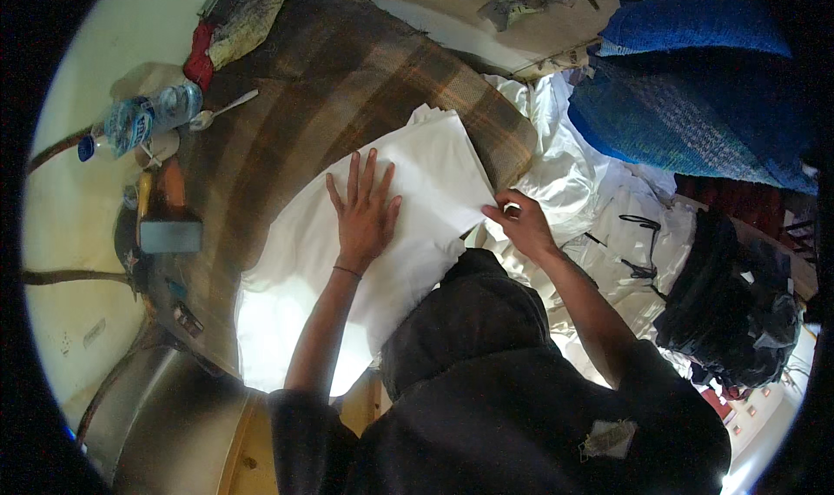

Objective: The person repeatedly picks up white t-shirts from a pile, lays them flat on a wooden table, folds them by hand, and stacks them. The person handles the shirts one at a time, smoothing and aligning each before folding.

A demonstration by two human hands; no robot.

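A white cloth (304, 225) lies spread across a brown plaid blanket (287, 86) on the surface before me. My left hand (365, 212) rests flat on the middle of it, fingers spread. At the cloth's right edge, my right hand (521, 223) pinches the fabric between thumb and fingers. Several fabric layers seem to show at the cloth's far end, though I cannot tell how many.
On the left lie a clear plastic bottle (143, 121), a spoon (224, 110) and a grey block-shaped object (171, 236). Shiny white fabric (565, 165) heaps at the right, below blue textiles (686, 95). A black bundle (721, 308) sits farther right.
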